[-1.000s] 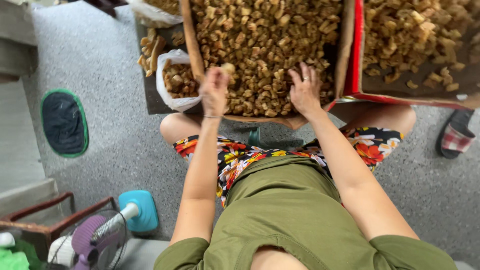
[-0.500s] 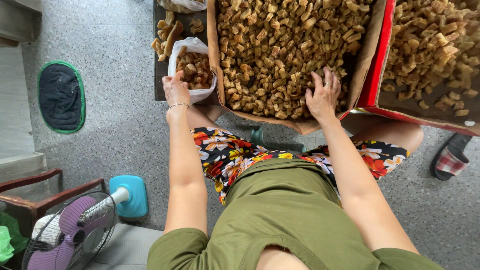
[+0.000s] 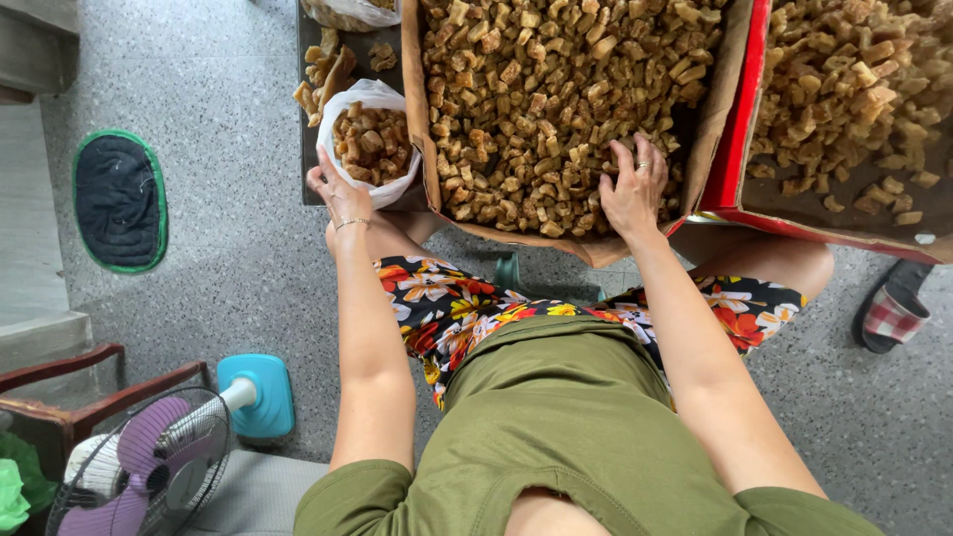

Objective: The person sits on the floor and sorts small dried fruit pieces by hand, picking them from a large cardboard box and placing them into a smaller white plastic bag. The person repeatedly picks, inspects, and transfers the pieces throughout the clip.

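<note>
Thin white plastic, the bag (image 3: 369, 139) of brown chunks stands just left of the cardboard box (image 3: 437, 149); soft and light, it is best taken by its rim, I judge. The left hand (image 3: 338, 199) pinches that rim, while the right hand (image 3: 632, 189) lies spread on the box's dry, crumbly pieces (image 3: 536, 109).

White bag (image 3: 369, 139), open, half full of brown chunks, sits left of cardboard box (image 3: 566, 114) heaped with same chunks.

Fan (image 3: 139, 467), mat (image 3: 119, 201), sandal (image 3: 890, 308)
</note>
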